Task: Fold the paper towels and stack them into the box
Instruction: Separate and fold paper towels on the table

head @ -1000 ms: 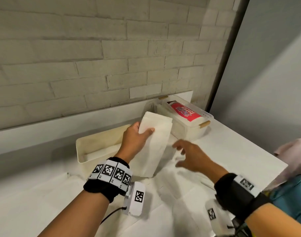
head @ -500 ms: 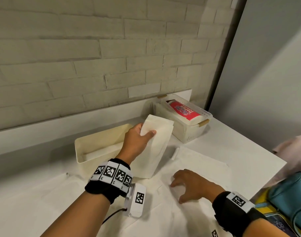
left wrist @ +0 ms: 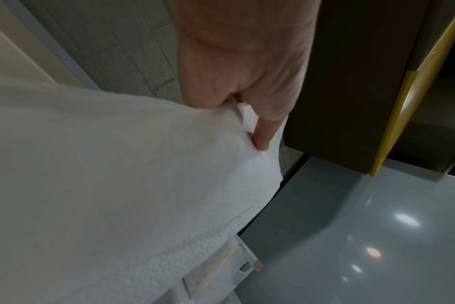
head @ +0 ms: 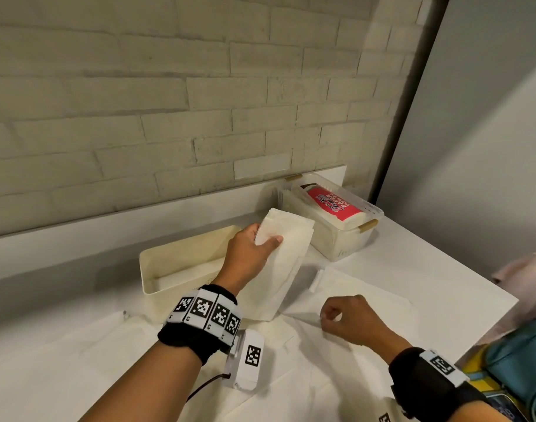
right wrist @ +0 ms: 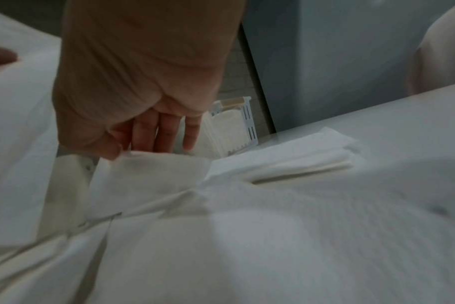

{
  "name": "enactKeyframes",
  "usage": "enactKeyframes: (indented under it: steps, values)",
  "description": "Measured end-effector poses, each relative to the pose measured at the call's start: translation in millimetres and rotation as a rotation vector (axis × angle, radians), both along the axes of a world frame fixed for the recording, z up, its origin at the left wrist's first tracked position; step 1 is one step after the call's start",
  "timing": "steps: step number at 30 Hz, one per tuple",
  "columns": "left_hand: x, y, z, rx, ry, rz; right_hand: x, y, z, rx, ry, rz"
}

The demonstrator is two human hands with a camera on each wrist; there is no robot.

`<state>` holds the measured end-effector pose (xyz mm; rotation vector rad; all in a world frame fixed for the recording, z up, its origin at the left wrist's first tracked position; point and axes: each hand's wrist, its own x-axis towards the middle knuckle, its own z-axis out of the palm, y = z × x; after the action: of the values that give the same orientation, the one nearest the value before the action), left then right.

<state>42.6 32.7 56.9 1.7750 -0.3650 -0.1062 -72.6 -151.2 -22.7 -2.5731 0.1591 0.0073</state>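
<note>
One folded paper towel point(head: 278, 263) stands nearly upright on the worktop point(head: 412, 269), leaning just beside the right end of the open cream box point(head: 175, 263). The left hand point(head: 248, 254) grips its upper edge, thumb across the front and fingers behind. The right hand point(head: 348, 321) pinches the corner of a flat sheet point(head: 352, 287) among the loose towels spread on the worktop, fingers curled. Behind stands a clear bin point(head: 345, 239) holding a red-labelled pack point(head: 330, 204).
</note>
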Motion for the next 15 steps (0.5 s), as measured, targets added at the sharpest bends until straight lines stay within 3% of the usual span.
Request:
enactKeyframes:
  steps: [7, 11, 15]
  values:
    - [9.3, 1.7, 0.9, -0.004, -0.008, 0.046, 24.7, 0.7, 35.5, 0.108, -0.254, -0.24]
    - [18.0, 7.9, 4.4, -0.013, -0.027, 0.116, 36.3, 5.8, 81.3, -0.091, -0.358, -0.081]
    - [26.2, 12.1, 10.1, -0.022, -0.026, 0.143, 33.7, 22.9, 148.4, -0.218, -0.183, 0.231]
